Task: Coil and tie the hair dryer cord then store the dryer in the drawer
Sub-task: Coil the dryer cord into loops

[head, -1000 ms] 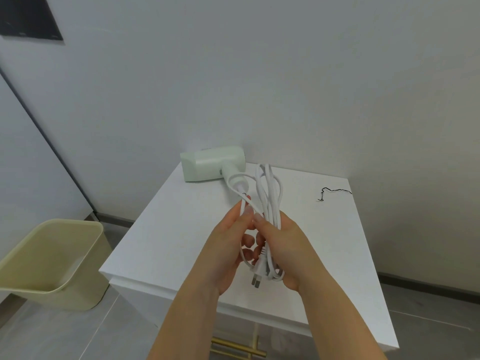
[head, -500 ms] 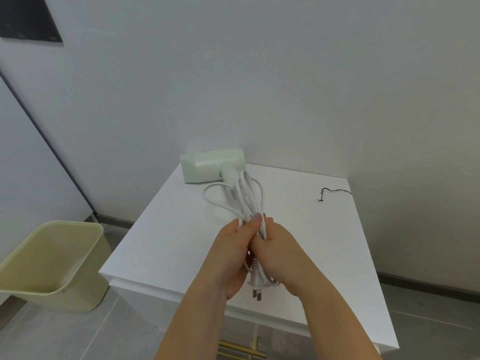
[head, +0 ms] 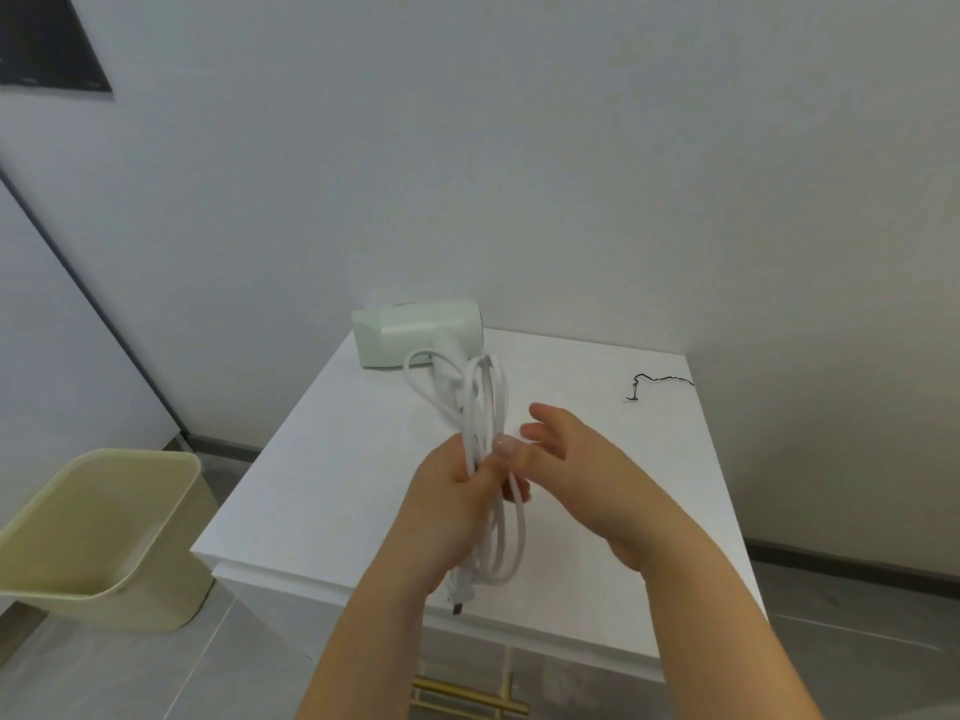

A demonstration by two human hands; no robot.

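A pale green hair dryer (head: pixel 415 332) lies at the back left of the white cabinet top (head: pixel 337 485), near the wall. Its white cord (head: pixel 485 407) is gathered into long loops that rise from my left hand (head: pixel 457 506), which is closed around the middle of the bundle. The plug (head: pixel 460 595) hangs below that hand. My right hand (head: pixel 587 475) is just to the right of the bundle, fingers spread, holding nothing. A thin black tie (head: pixel 654 383) lies at the back right of the top.
A beige waste bin (head: pixel 98 532) stands on the grey floor to the left of the cabinet. Gold drawer handles (head: pixel 467 693) show under the front edge. White walls enclose the cabinet at the back and right.
My right hand has let go of the cord and opened, moving off to the right. My left hand keeps the bundle and has lifted it a little.
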